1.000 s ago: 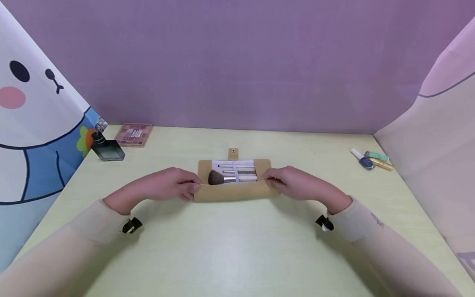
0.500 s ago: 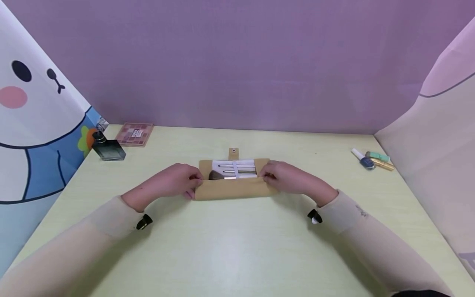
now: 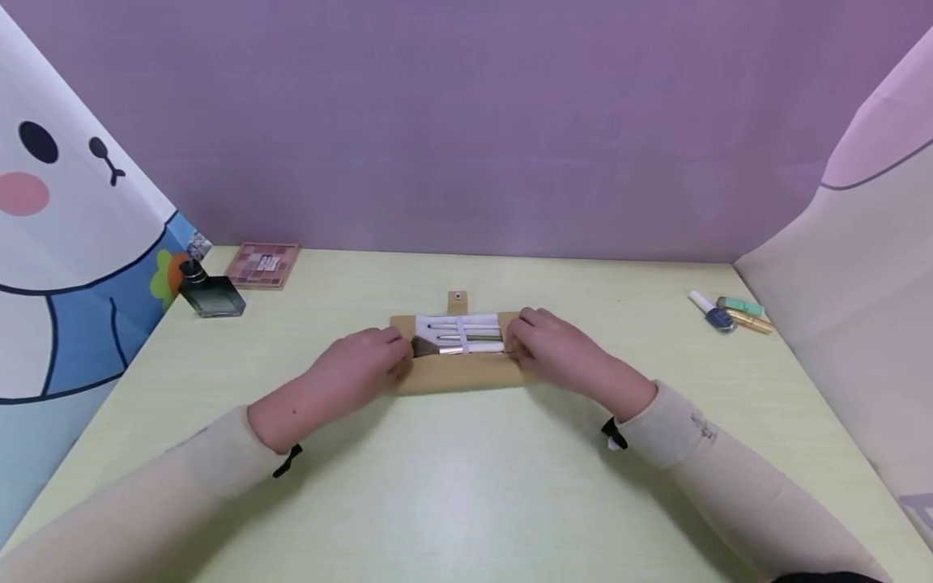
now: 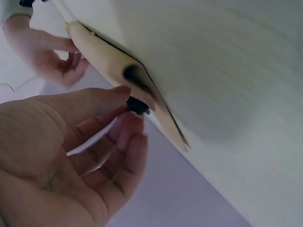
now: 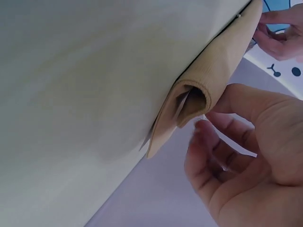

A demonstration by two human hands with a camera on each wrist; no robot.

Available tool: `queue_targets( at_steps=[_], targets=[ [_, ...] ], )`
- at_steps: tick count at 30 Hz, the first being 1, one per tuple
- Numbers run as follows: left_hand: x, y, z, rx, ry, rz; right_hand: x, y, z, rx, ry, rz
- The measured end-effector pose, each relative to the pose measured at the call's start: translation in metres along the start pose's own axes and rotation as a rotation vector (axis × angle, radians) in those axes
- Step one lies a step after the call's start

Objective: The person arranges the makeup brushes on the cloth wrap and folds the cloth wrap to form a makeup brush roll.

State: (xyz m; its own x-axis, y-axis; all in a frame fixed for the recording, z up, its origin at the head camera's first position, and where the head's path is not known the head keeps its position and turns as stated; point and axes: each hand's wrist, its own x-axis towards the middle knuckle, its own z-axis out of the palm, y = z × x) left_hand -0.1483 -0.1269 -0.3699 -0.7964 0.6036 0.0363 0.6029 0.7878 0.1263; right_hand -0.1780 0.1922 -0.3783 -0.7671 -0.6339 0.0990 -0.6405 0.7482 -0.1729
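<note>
A tan brush pouch [image 3: 459, 374] lies open at the middle of the pale green table [image 3: 466, 486], its snap tab [image 3: 457, 300] pointing away from me. Several makeup brushes [image 3: 461, 338] sit under a white elastic band inside it. My left hand [image 3: 368, 360] pinches the near flap at the pouch's left end [image 4: 109, 61], thumb over the dark bristles. My right hand [image 3: 550, 348] holds the flap at the right end, where the fold [image 5: 213, 66] curls over between thumb and curled fingers [image 5: 203, 135]. The flap covers the lower part of the brushes.
A dark perfume bottle [image 3: 210, 293] and a pink eyeshadow palette [image 3: 263, 264] stand at the back left. A nail polish bottle and small tubes [image 3: 729, 314] lie at the back right. Fabric walls close in the table at the back and both sides.
Both hands have moved away from me and inward, carrying the pouch's near flap up over the brushes. The big brush head is now mostly covered.
</note>
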Motion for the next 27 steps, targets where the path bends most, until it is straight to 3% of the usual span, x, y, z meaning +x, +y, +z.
queue_targets(
  at_steps=[3, 7, 11, 17, 21, 27],
  targets=[
    [-0.005, 0.01, 0.0, 0.055, 0.007, 0.104, 0.001, -0.003, 0.0, 0.017, -0.001, -0.011],
    [-0.011, 0.02, 0.0, 0.096, -0.025, 0.17, 0.002, -0.004, 0.001, 0.006, 0.007, -0.029],
    [-0.015, 0.025, 0.002, 0.127, -0.038, 0.173, 0.0, -0.004, 0.001, -0.046, 0.042, -0.087],
    [-0.015, 0.026, 0.005, 0.141, -0.051, 0.158, -0.008, -0.007, 0.0, -0.101, 0.119, -0.269],
    [-0.014, 0.024, 0.006, 0.156, -0.062, 0.16, -0.014, -0.01, 0.003, -0.154, 0.084, -0.351],
    [-0.012, 0.02, 0.011, 0.157, -0.055, 0.179, -0.02, -0.014, 0.008, -0.283, 0.035, -0.368]
  ],
)
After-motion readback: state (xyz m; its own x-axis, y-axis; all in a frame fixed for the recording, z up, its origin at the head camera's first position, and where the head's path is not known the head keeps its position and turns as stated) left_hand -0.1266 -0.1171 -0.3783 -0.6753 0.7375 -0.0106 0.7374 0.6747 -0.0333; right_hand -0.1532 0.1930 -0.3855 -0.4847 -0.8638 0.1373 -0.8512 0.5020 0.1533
